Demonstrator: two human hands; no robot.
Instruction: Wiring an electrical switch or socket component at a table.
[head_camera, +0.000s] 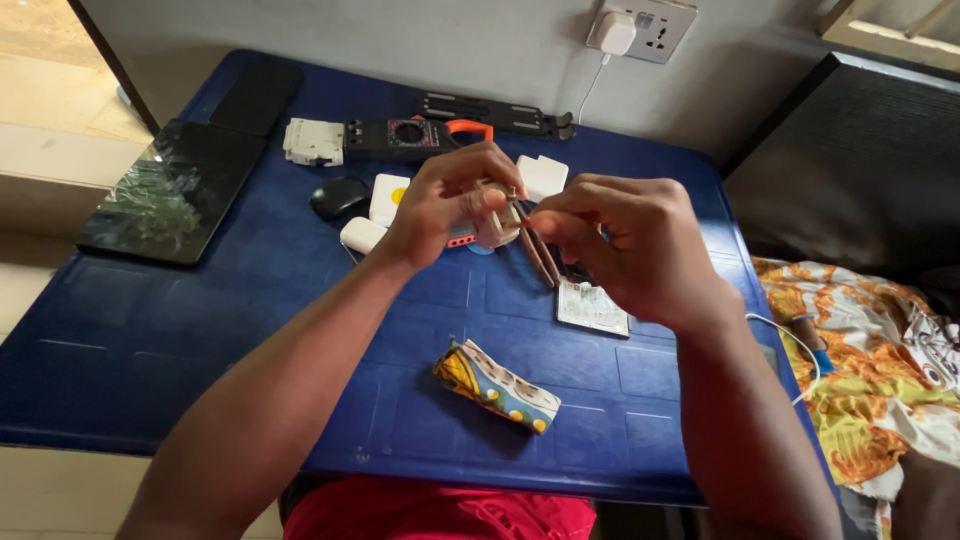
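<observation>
Both my hands are raised over the blue table (150, 330), close together. My left hand (440, 205) grips a small pale electrical fitting (493, 225) with a red and grey part showing under the fingers. My right hand (625, 245) pinches thin brown wires (535, 250) that run from that fitting down toward the table. The fingers hide most of the fitting. A small screw or terminal shows at its top.
On the table lie a dark tablet (170, 195), a black phone (257, 97), a white circuit breaker (313, 141), a clamp meter (410, 137), a black mouse (338, 197), white plugs (385, 200), a printed card (592, 307) and a patterned cloth roll (497, 386). A wall socket (650, 25) holds a charger.
</observation>
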